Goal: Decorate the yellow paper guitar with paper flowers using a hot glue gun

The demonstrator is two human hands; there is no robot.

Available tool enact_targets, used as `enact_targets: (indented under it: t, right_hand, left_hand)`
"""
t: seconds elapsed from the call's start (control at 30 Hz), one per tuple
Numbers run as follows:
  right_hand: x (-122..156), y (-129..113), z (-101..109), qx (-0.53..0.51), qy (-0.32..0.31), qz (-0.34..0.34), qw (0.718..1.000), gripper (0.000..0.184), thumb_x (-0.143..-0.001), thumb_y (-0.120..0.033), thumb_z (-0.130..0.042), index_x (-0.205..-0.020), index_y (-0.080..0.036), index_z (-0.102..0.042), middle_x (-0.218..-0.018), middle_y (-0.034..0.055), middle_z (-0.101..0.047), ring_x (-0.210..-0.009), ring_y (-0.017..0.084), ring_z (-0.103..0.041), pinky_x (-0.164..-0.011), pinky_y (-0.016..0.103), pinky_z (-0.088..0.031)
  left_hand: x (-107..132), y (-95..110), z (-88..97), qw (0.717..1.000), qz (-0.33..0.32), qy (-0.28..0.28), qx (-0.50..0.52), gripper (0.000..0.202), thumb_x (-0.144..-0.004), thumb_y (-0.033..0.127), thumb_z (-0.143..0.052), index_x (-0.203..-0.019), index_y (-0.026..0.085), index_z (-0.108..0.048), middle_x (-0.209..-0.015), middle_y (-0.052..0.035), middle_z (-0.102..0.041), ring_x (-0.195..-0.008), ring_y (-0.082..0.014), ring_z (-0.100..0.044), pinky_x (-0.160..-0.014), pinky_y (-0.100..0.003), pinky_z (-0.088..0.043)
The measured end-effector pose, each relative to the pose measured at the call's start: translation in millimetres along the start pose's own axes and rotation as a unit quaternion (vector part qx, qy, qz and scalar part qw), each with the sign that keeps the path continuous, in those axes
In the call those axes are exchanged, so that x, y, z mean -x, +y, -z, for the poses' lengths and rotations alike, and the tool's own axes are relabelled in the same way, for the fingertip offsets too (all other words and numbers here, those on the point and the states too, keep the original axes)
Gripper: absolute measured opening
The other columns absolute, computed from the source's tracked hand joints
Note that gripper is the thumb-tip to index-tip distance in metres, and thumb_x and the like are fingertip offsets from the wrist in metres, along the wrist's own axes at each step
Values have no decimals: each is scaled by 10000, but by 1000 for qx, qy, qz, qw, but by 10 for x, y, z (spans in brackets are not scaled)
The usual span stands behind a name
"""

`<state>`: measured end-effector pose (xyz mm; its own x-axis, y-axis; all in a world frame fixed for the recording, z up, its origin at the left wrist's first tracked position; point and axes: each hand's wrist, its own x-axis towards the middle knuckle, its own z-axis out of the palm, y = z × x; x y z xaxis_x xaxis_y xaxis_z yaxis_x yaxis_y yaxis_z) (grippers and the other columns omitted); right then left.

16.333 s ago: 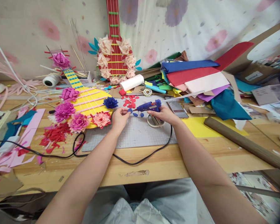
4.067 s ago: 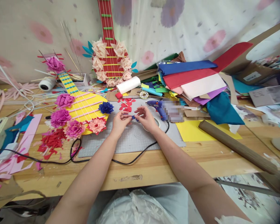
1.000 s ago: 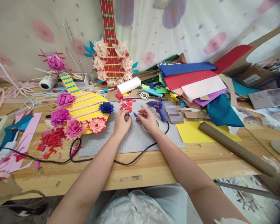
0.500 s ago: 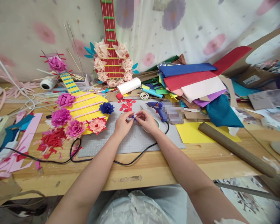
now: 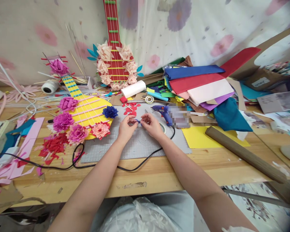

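My left hand (image 5: pixel 126 128) and my right hand (image 5: pixel 151 125) meet over the grey cutting mat (image 5: pixel 135 145), fingertips pinched together on a small blue paper petal piece (image 5: pixel 138 121). Just beyond them lie red paper petals (image 5: pixel 131 109) and a blue glue gun (image 5: pixel 162 111) resting on the mat, its black cord (image 5: pixel 125 166) looping toward me. A roll of tape (image 5: pixel 162 127) sits under my right hand. Left of my hands is a yellow paper guitar (image 5: pixel 87 109) with pink, magenta and blue paper flowers (image 5: pixel 110 111).
A red paper guitar (image 5: pixel 114 61) leans on the back wall. Stacked coloured paper sheets (image 5: pixel 200 83) fill the right back. A brown cardboard tube (image 5: pixel 246 154) lies at right on a yellow sheet (image 5: pixel 200 137). Red scraps (image 5: pixel 53 146) and pink offcuts lie at left.
My fingertips, slightly apart a second ago, have come together on the blue piece. Sixteen seconds ago my right hand held the glue gun; it now lies on the mat.
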<state>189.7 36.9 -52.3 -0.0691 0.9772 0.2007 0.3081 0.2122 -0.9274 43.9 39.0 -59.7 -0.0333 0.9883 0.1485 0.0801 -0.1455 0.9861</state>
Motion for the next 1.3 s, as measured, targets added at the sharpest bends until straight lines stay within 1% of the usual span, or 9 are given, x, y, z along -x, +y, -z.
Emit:
enact_targets:
  t: [0.37, 0.5, 0.6, 0.67, 0.73, 0.8, 0.87, 1.1, 1.3]
  right_hand:
    - [-23, -8, 70, -2, 19, 0, 1000, 202, -716, -328, -579, -877, -216, -530, -796, 17, -629, -706, 148, -582, -626, 287, -448]
    - [-16, -57, 482, 79, -20, -10, 997, 145, -696, -332, -610, -761, -208, -573, -741, 14, -623, -661, 147, -553, -606, 285, -427]
    - [28, -77, 901, 128, -82, -74, 986, 204, -669, -381, -657, -707, -196, -581, -665, 3, -609, -605, 140, -532, -573, 278, -401]
    - [44, -53, 1099, 189, -55, -110, 974, 295, -660, -466, -673, -668, -190, -570, -600, 0, -581, -558, 137, -502, -540, 277, -367]
    - [27, 1, 1169, 240, 27, -107, 965, 360, -651, -526, -677, -707, -185, -575, -626, 15, -585, -568, 149, -505, -541, 285, -365]
    - [-26, 72, 1115, 269, 101, -62, 956, 409, -638, -540, -690, -799, -176, -592, -747, 56, -619, -658, 180, -546, -594, 306, -400]
    - [-100, 141, 986, 285, 119, -33, 950, 419, -637, -518, -701, -839, -163, -606, -852, 102, -634, -774, 223, -579, -678, 338, -431]
    - [-167, 142, 701, 200, 176, -140, 954, 399, -675, -538, -633, -754, -147, -625, -754, 110, -652, -742, 250, -607, -690, 366, -445]
    - [79, -146, 535, 0, 47, -118, 992, 470, -633, -611, -631, -778, -164, -648, -625, 35, -634, -484, 120, -489, -492, 274, -402]
  left_hand:
    - [-4, 47, 4, 994, 71, -12, 86, 356, -591, 224, -721, -918, 175, -587, -705, -7, -672, -585, -116, -613, -530, -225, -486]
    - [-15, 55, 36, 989, 95, 28, 110, 378, -563, 235, -743, -901, 166, -588, -746, -24, -681, -644, -141, -645, -539, -241, -507]
    - [-27, 38, 53, 984, 100, 51, 137, 399, -549, 217, -751, -904, 158, -578, -751, -26, -683, -696, -152, -661, -587, -261, -532]
    - [-32, 26, 53, 982, 100, 59, 152, 399, -547, 201, -750, -902, 152, -575, -737, -23, -680, -714, -152, -663, -627, -278, -544]
    - [-36, 18, 45, 980, 101, 63, 160, 399, -547, 184, -748, -906, 150, -577, -741, -24, -680, -727, -153, -664, -663, -296, -550]
    - [-39, 12, 37, 979, 103, 63, 161, 404, -545, 168, -747, -913, 149, -582, -759, -30, -682, -737, -155, -666, -690, -313, -553]
    - [-40, 9, 34, 980, 104, 65, 155, 396, -545, 158, -744, -910, 149, -589, -763, -31, -681, -737, -157, -665, -692, -313, -554]
    - [-22, 53, 64, 986, 90, 87, 107, 288, -582, 203, -705, -854, 155, -623, -728, -18, -643, -655, -140, -634, -504, -221, -502]
    - [-35, 81, 59, 979, 95, 119, 133, 292, -569, 175, -687, -838, 158, -575, -683, 0, -625, -609, -120, -604, -463, -202, -490]
